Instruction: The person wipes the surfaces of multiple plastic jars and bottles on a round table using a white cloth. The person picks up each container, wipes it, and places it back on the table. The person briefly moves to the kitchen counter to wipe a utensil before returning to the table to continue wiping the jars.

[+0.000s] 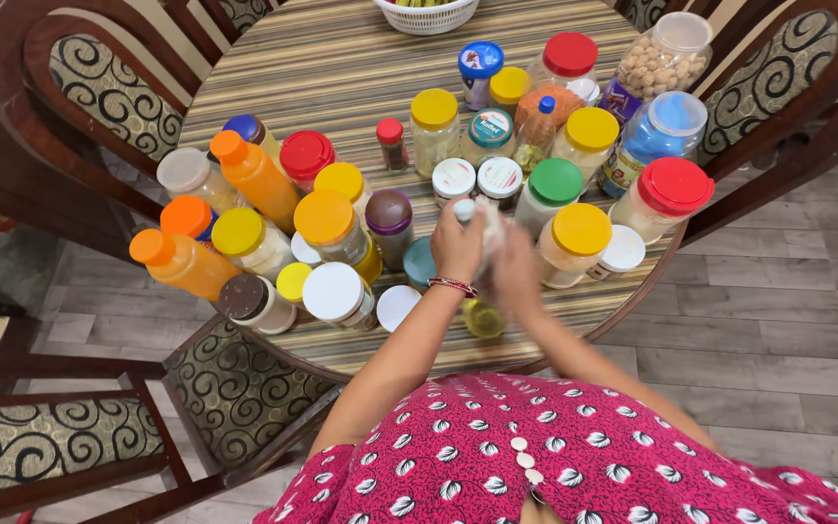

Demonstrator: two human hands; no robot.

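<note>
Both hands meet over the desk [341, 58]: left hand [457, 247] and blurred right hand [516, 275] clasp a small white-capped container [474, 215]. A yellow-lidded jar [574, 245] stands just right of them.

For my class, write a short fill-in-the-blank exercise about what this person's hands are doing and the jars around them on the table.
1. Both hands, the left hand and the right hand, hold a small ____ bottle.
2. The left wrist wears a ____ bangle.
3. The jar just right of the hands has a ____ lid.
4. The jars stand on a round, ____ table.

Missing words: white; red; yellow; striped
</note>
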